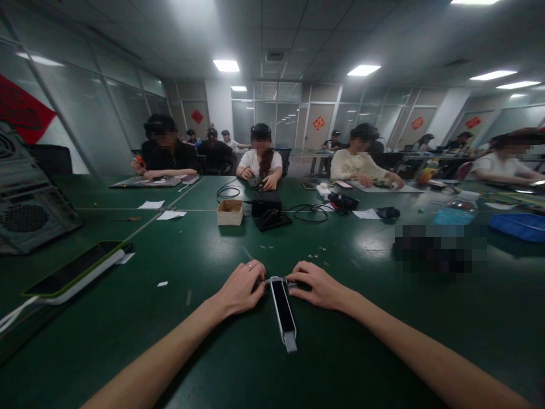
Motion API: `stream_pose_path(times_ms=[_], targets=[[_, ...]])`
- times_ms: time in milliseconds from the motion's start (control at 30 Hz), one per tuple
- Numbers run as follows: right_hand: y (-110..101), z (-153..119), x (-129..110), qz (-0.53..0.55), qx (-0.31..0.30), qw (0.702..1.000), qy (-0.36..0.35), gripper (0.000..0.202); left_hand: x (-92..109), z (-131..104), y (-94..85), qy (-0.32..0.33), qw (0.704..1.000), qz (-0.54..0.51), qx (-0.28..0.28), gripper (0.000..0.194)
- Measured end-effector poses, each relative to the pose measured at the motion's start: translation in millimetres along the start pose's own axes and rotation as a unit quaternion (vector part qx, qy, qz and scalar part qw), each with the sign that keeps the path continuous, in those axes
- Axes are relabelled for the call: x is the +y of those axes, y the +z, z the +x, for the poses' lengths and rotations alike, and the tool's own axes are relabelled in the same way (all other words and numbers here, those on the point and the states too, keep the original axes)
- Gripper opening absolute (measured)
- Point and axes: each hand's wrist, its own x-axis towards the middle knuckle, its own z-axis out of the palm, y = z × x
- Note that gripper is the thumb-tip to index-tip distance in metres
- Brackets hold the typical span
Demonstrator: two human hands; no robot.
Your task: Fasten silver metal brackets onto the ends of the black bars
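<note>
A long narrow device (284, 309) with a black face and white edges lies on the green table (349, 352), a grey tab at its near end. At its far left corner, my left hand (244, 287) is closed with bent fingers around a small dark piece. Across from it, my right hand (313, 284) pinches a small grey piece beside the device's far right corner. Both small pieces are mostly covered by the fingers. Several tiny metal bits (315, 256) lie just beyond my right hand.
A cardboard box (230, 213) and a black case (267, 204) stand ahead. At left are a phone (76, 267) on a white power strip and a computer tower (29, 199). A blue tray (519, 225) sits at right. People sit across the table.
</note>
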Motion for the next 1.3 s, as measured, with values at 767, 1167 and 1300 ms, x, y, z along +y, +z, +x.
stream_pose_path(times_ms=[767, 1167, 1300], targets=[[-29.7, -1.8, 20.2, -0.144, 0.023, 0.989, 0.028, 0.027, -0.8, -0.2, 2.7, 0.001, 1.0, 0.006, 0.007, 0.007], [-41.7, -19.0, 61.4, -0.18, -0.025, 0.963, 0.2, 0.03, -2.6, -0.2, 5.0, 0.007, 1.0, 0.016, 0.011, 0.006], [-51.8, -23.0, 62.1, -0.123, -0.07, 0.971, 0.191, 0.022, -3.1, -0.6, 5.5, 0.008, 1.0, 0.013, 0.006, 0.006]])
